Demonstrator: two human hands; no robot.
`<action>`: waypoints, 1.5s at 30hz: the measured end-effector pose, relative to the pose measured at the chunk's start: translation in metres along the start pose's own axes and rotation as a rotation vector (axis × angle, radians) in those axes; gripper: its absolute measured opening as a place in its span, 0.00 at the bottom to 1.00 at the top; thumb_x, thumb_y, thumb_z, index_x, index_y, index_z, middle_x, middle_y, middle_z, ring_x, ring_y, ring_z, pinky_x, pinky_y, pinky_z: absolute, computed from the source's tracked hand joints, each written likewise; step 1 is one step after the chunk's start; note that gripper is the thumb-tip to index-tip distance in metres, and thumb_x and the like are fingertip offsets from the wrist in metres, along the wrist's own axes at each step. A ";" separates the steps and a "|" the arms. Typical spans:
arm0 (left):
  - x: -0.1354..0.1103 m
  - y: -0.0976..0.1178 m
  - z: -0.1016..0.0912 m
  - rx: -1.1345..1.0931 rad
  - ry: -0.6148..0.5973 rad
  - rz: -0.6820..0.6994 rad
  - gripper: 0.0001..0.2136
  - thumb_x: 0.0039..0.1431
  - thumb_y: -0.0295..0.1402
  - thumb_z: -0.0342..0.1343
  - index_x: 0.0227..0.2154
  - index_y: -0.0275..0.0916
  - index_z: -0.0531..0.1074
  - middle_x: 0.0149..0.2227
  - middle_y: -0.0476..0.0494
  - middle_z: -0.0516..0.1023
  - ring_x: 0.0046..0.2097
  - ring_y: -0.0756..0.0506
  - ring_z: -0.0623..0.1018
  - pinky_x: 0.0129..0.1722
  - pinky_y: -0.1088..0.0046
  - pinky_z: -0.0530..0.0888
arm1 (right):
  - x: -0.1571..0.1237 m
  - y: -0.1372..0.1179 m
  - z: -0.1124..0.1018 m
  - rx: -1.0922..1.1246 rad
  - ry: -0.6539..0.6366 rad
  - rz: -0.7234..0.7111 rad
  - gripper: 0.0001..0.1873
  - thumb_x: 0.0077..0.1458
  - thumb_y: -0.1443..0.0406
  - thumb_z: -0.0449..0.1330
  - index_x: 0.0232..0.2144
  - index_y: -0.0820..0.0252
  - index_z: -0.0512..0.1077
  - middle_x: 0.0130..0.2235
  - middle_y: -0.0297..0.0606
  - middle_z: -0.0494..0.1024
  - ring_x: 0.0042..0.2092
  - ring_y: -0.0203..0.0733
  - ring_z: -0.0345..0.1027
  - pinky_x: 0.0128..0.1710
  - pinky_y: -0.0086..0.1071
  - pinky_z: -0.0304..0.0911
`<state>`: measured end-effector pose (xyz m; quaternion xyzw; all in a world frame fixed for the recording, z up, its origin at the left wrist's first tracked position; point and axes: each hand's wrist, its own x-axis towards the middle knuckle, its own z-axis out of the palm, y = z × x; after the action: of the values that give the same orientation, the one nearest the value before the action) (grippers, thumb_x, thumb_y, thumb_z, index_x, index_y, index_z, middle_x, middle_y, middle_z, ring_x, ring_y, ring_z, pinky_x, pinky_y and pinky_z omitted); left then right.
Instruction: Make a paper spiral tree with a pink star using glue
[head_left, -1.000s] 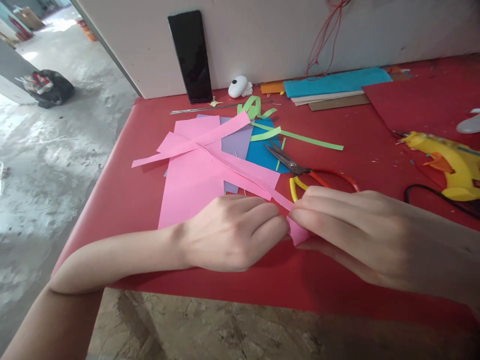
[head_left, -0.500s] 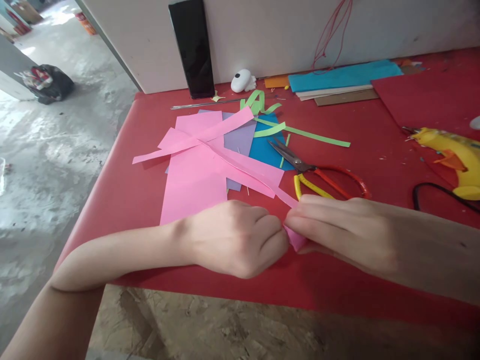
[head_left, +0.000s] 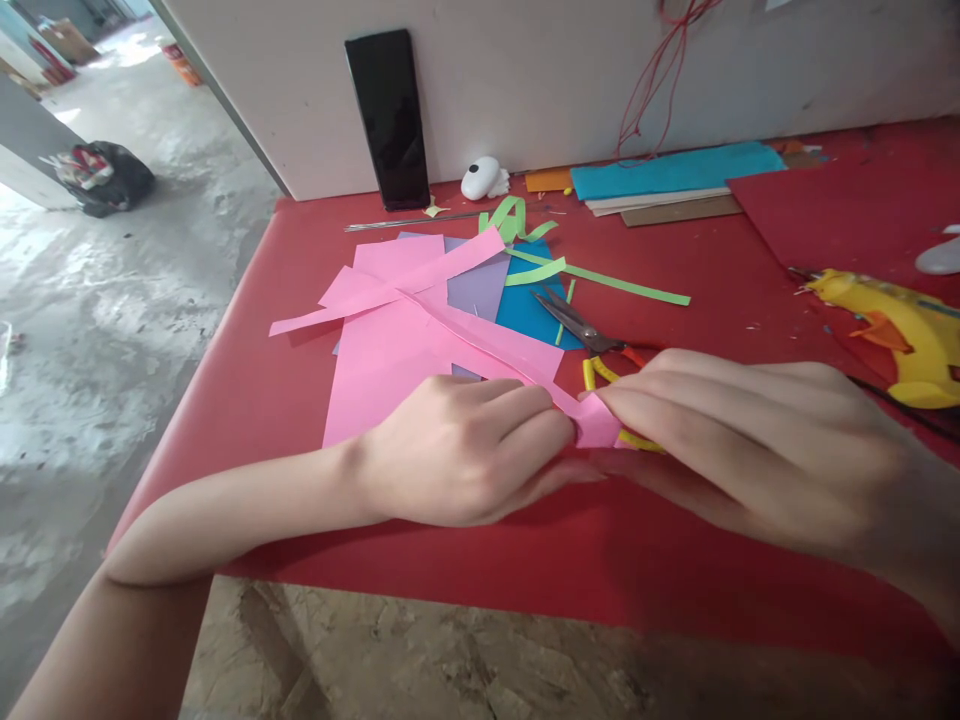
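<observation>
Between my two hands is a small folded piece of pink paper [head_left: 598,424] at the front of the red table. My left hand [head_left: 472,450] is closed, its curled fingers pinching the paper's left side. From the right, my right hand [head_left: 742,450] has its fingertips pressed together on the paper's upper right edge. A narrow pink strip runs up left from the paper onto a pink sheet [head_left: 382,370] and other pink strips [head_left: 450,260]. Just behind my right hand lie scissors [head_left: 585,325] with red handles, partly hidden, and a yellow-handled tool [head_left: 592,373].
Purple paper [head_left: 480,280], blue paper [head_left: 531,310] and green strips [head_left: 630,285] lie under and beside the pink ones. A yellow glue gun [head_left: 892,320] rests at the right. Against the back wall lean a phone [head_left: 390,120] and, nearby, a small white object [head_left: 484,179].
The pink paper has risen slightly and turned to show more of its face. My right hand has shifted up, now covering most of the scissors' handles. The camera view has tilted a little.
</observation>
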<state>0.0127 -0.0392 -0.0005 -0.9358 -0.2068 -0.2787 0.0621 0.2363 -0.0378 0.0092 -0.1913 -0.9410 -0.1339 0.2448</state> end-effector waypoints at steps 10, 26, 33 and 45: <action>0.000 0.000 0.001 0.123 -0.009 0.017 0.14 0.66 0.25 0.44 0.23 0.38 0.63 0.19 0.52 0.64 0.20 0.51 0.62 0.17 0.72 0.56 | -0.003 -0.003 0.001 0.015 0.033 0.027 0.10 0.66 0.72 0.47 0.31 0.60 0.64 0.27 0.37 0.70 0.28 0.37 0.60 0.24 0.37 0.48; 0.001 -0.002 0.001 -0.150 -0.051 -0.052 0.14 0.69 0.30 0.39 0.27 0.39 0.62 0.20 0.52 0.65 0.21 0.51 0.63 0.19 0.73 0.57 | 0.003 -0.008 -0.001 0.237 0.012 0.152 0.16 0.63 0.72 0.51 0.22 0.59 0.65 0.21 0.33 0.69 0.24 0.34 0.61 0.25 0.32 0.57; 0.002 -0.005 0.002 -0.083 0.060 -0.099 0.15 0.70 0.34 0.42 0.26 0.38 0.64 0.21 0.52 0.67 0.21 0.53 0.62 0.20 0.74 0.58 | 0.009 -0.017 0.007 0.342 0.103 0.265 0.12 0.61 0.74 0.54 0.26 0.62 0.68 0.22 0.31 0.71 0.24 0.32 0.66 0.27 0.26 0.62; 0.002 0.000 0.005 -0.232 0.122 -0.079 0.09 0.60 0.23 0.48 0.24 0.38 0.63 0.20 0.50 0.67 0.24 0.50 0.61 0.23 0.71 0.59 | 0.008 -0.022 0.007 0.383 0.081 0.294 0.15 0.60 0.75 0.52 0.23 0.61 0.67 0.21 0.33 0.71 0.24 0.32 0.64 0.25 0.27 0.62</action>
<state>0.0168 -0.0369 -0.0035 -0.9090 -0.2057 -0.3596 -0.0451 0.2171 -0.0527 0.0040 -0.2710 -0.9006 0.0764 0.3312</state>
